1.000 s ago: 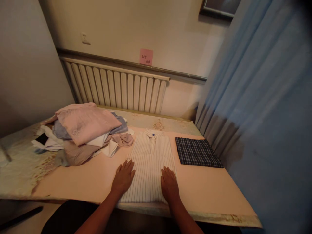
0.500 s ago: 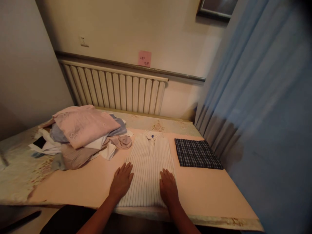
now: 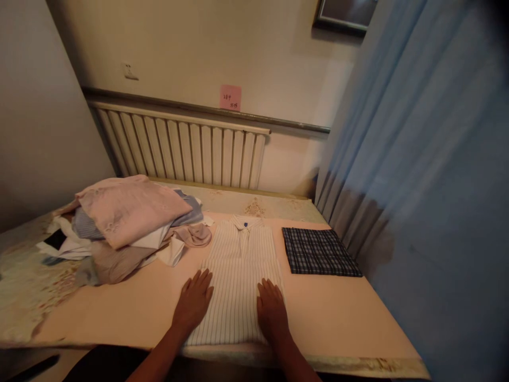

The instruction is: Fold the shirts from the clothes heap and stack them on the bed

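A white shirt with thin dark stripes lies flat before me, its sides folded in to a long narrow shape. Its collar, with a small blue label inside, points toward the wall. My left hand rests palm down over the shirt's left edge, fingers stretched out. On the opposite edge, my right hand lies flat too, with its fingers extended. Neither hand grips the cloth. To the right is a folded dark plaid garment, apart from the shirt.
A loose pile of clothes, pink on top, sits on the left. Under everything is a table with a peach cover over a floral cloth. A radiator stands behind it, and a blue curtain hangs along the right side.
The view has shifted slightly, so most things appear a little further left and lower. Both hands remain flat on the shirt's edges, and the garments look unchanged.
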A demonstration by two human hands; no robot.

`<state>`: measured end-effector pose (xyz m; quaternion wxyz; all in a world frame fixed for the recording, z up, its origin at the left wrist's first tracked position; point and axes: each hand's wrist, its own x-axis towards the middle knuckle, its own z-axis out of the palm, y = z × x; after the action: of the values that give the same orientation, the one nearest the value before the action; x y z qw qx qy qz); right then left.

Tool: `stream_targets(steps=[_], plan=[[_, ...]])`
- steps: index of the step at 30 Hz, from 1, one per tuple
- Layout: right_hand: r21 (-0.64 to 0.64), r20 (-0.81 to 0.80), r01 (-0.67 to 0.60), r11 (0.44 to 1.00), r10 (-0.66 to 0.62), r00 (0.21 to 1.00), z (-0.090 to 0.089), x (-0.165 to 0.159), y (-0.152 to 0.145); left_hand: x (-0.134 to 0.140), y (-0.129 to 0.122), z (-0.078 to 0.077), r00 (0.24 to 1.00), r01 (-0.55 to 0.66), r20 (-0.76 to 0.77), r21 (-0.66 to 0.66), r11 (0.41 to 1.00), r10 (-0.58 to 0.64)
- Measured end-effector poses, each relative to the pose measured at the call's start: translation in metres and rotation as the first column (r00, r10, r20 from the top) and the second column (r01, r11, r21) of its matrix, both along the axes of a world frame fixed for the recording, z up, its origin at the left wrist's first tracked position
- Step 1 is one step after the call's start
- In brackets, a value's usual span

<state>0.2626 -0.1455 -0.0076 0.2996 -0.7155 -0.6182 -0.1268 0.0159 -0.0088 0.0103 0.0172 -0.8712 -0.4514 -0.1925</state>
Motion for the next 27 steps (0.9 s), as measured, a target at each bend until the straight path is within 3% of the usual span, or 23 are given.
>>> stream_targets(steps=[27], plan=[[-0.02,0.024,-0.005,1.0,0.006,1.0,0.0032,0.0,-0.0014,0.0009,-0.002,0.003,1.0,-0.007,0.016,-0.025,1.0,0.007]])
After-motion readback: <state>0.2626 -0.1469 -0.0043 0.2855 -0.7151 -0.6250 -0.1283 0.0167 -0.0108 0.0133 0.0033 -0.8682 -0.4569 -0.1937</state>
